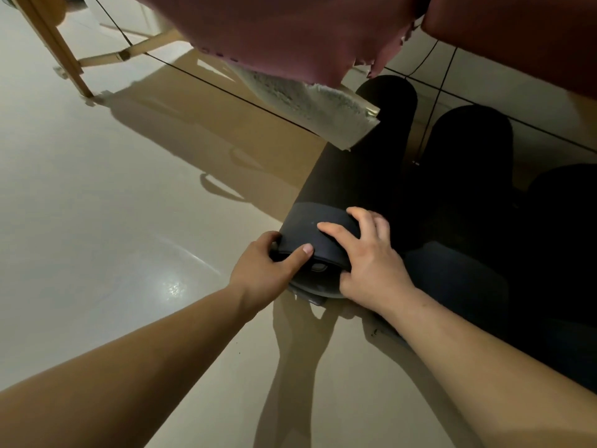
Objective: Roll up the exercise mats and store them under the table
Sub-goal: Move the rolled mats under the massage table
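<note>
Both grips clench the near end of the rolled mat [349,176]: left hand [261,266] at its edge, right hand [365,253] over its top. The mat lies on the floor, long axis pointing away, far end under the worktop [290,27]. Two dark rolls [468,150] lie under the worktop too. Judged: rolling done, final push left.

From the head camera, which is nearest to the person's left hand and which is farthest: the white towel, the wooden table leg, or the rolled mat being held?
1. The rolled mat: the left hand grips its near end.
2. The white towel: hanging above the mat, farther ahead.
3. The wooden table leg: far off at the upper left.
</note>
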A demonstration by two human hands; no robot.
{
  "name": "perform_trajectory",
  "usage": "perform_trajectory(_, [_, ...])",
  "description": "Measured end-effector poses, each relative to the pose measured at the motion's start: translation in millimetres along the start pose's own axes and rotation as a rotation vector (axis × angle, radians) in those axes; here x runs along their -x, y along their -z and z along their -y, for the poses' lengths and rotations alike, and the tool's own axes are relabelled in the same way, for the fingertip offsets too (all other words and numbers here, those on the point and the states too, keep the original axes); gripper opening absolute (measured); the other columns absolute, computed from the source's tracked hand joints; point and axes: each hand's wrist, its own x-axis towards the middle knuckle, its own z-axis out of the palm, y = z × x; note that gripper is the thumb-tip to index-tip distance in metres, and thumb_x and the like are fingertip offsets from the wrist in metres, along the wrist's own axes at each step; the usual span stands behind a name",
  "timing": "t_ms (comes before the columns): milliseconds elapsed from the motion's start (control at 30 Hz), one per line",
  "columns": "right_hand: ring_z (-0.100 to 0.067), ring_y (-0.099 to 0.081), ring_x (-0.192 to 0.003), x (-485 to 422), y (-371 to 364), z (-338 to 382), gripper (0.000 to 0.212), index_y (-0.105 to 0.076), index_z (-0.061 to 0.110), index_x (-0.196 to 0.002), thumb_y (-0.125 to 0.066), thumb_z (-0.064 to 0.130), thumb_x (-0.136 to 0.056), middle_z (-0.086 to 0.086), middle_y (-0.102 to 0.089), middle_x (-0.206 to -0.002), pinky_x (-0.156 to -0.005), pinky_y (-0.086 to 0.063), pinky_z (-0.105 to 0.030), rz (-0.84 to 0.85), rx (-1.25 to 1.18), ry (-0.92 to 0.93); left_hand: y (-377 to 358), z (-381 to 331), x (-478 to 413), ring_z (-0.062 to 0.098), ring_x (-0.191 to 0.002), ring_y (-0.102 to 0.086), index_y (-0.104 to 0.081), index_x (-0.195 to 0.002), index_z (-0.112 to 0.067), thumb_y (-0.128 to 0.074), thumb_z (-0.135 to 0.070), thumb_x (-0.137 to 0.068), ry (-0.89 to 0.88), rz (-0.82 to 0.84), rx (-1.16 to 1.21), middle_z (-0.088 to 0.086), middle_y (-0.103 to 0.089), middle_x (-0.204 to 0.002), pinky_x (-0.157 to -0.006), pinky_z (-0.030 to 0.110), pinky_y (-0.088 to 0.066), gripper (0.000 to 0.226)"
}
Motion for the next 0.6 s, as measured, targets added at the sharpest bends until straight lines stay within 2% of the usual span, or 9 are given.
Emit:
perform_trajectory(133, [-0.030,-0.004,-0.155,5,4,-9,0.092,-0.030,0.050,-0.152,-0.074,0.017,-0.079,0.002,-0.009,-0.165,-0.119,-0.036,-0.057,0.013,0.031,-0.056,-24,-3,-1,0.004,-0.097,-0.063,-0.050,-0.148,-0.019,-0.076,-0.058,-0.090,0.024,0.046,0.101,-0.019,-0.057,-0.105,-0.073,0.018,-0.051,0.074])
perform_trajectory(233, [-0.031,-0.009,-0.156,9,2,-5,0.087,-0.034,0.044,-0.154,-0.069,0.024,-0.077,-0.004,-0.017,-0.165,-0.124,-0.023,-0.060,-0.041,0.064,-0.016,-26,-1,-1,-0.001,-0.089,-0.059,-0.050,-0.149,-0.017,-0.077,-0.053,-0.092,0.005,0.003,0.134,-0.023,-0.053,-0.102,-0.069,0.013,-0.048,0.073])
perform_trajectory(267, [-0.031,-0.012,-0.155,8,2,-3,0.083,-0.038,0.043,-0.154,-0.068,0.026,-0.078,-0.004,-0.021,-0.165,-0.124,-0.022,-0.060,-0.064,0.076,0.008,-23,-1,-1,0.000,-0.091,-0.060,-0.051,-0.149,-0.017,-0.077,-0.053,-0.092,-0.002,-0.018,0.129,-0.019,-0.057,-0.106,-0.074,0.016,-0.051,0.072])
perform_trajectory(367, [-0.028,-0.018,-0.154,7,6,2,0.075,-0.043,0.039,-0.152,-0.067,0.027,-0.082,-0.003,-0.027,-0.162,-0.124,-0.027,-0.057,-0.083,0.051,0.038,-14,1,-3,0.015,-0.111,-0.067,-0.063,-0.138,-0.022,-0.072,-0.062,-0.090,-0.036,-0.076,0.069,-0.006,-0.068,-0.125,-0.099,0.040,-0.059,0.063])
perform_trajectory(433, [-0.027,-0.022,-0.152,6,5,5,0.074,-0.044,0.038,-0.152,-0.067,0.026,-0.083,-0.003,-0.030,-0.161,-0.122,-0.032,-0.055,-0.086,0.046,0.047,-9,-1,-5,0.016,-0.113,-0.067,-0.069,-0.131,-0.024,-0.067,-0.061,-0.091,-0.047,-0.093,0.049,-0.006,-0.071,-0.122,-0.102,0.046,-0.058,0.055])
perform_trajectory(600, [-0.027,-0.019,-0.154,4,6,12,0.076,-0.038,0.037,-0.156,-0.066,0.027,-0.086,-0.004,-0.026,-0.162,-0.122,-0.033,-0.051,-0.058,0.052,0.069,0,-3,-9,0.016,-0.105,-0.070,-0.073,-0.124,-0.023,-0.066,-0.043,-0.102,-0.084,-0.109,0.011,-0.007,-0.074,-0.112,-0.097,0.047,-0.060,0.031])
